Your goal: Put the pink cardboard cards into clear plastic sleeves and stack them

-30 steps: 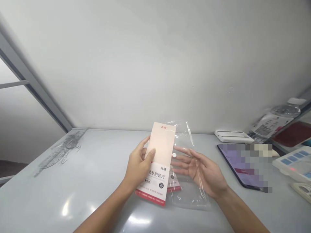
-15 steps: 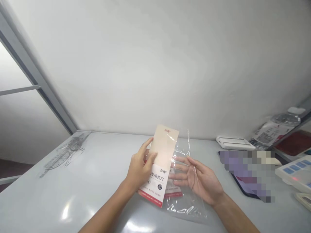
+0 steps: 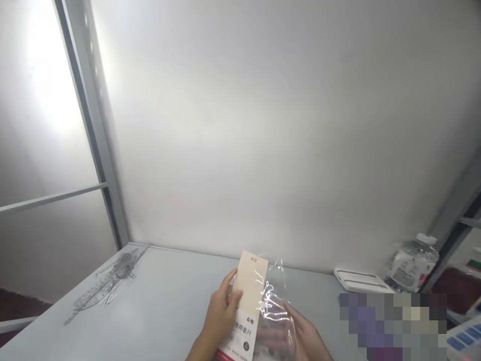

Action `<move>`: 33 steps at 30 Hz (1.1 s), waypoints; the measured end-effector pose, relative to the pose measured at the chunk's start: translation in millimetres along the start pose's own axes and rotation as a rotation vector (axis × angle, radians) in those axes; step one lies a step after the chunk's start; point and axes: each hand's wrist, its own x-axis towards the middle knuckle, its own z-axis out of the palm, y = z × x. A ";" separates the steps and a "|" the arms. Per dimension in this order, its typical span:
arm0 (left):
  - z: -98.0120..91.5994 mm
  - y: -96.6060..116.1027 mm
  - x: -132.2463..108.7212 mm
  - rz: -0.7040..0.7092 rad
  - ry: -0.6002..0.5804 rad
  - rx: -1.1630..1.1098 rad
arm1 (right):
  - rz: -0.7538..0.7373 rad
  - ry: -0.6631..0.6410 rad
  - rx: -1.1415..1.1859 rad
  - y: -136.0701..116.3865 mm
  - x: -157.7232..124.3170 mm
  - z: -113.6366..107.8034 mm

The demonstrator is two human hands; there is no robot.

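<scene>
My left hand [image 3: 221, 312] is closed around the left edge of a tall cream-and-white packaging card [image 3: 252, 288], thumb across its front. The card has printed Chinese lettering for a ruler set and a red lower band, and it tilts slightly to the right. To its right spreads a clear, shiny plastic bag [image 3: 276, 301]. My right hand [image 3: 300, 333] holds this bag by its right side, with fingers showing through the film, stretched toward the card. Whether the fingers are inside or behind the film I cannot tell. The lower end of the card is cut off by the frame.
On the grey table [image 3: 165, 291], a dark, transparent crumpled-looking item [image 3: 112, 281] lies at the left. At the right are a white slotted case [image 3: 363, 281], a clear labelled bottle [image 3: 411, 263], a pixelated patch, and a white device with blue keys [image 3: 466, 341]. A wall stands behind.
The view has tipped upward, so hands and table sit lower in the picture. Both hands keep their places on the card and the bag; the right fingers show less clearly through the film.
</scene>
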 end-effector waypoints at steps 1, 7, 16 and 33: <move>0.0 -1.1 -0.2 -0.010 -0.002 -0.022 | 0.007 0.002 0.005 0.9 1.1 0.0; 1.9 -5.3 -1.6 -0.046 -0.006 -0.130 | -0.036 -0.055 -0.024 4.8 -2.1 0.9; 0.7 -6.4 -8.1 -0.071 -0.010 -0.154 | -0.033 -0.132 -0.039 10.4 -10.5 5.5; 3.4 3.8 -19.2 -0.069 0.136 -0.167 | -0.045 -0.101 -0.187 18.0 -10.8 0.1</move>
